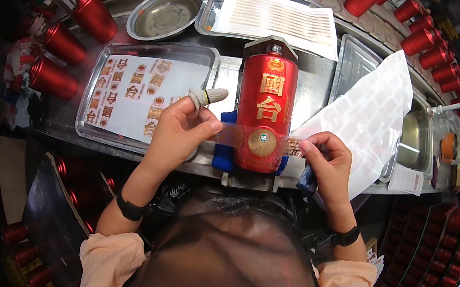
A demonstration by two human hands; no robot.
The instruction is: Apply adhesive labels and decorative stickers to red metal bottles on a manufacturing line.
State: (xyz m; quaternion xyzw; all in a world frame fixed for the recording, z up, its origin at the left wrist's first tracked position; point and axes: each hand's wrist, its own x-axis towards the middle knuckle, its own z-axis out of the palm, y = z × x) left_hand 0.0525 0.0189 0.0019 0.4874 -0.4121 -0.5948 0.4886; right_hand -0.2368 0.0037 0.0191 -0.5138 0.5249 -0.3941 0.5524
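A red bottle point(275, 80) with raised gold characters lies in front of me, its neck pointing away, on a metal cradle point(250, 181) with blue padding point(222, 157). A clear decal strip point(231, 135) with gold print stretches across its lower body, over a round gold emblem point(264, 142). My left hand point(180, 137) is closed on the strip's left end by the thumb; a knitted finger cot point(207, 98) covers the raised index finger. My right hand point(331, 166) pinches the right end. A dark blue handle point(307, 180) is also held in that hand; its working end is hidden.
Left is a metal tray point(212, 64) with a decal sheet point(132, 94). A round metal bowl point(162, 15) and a tray of printed strips point(276, 20) stand behind. A white backing sheet point(367, 123) lies close by my right hand. Red bottles point(54, 77) line the edges.
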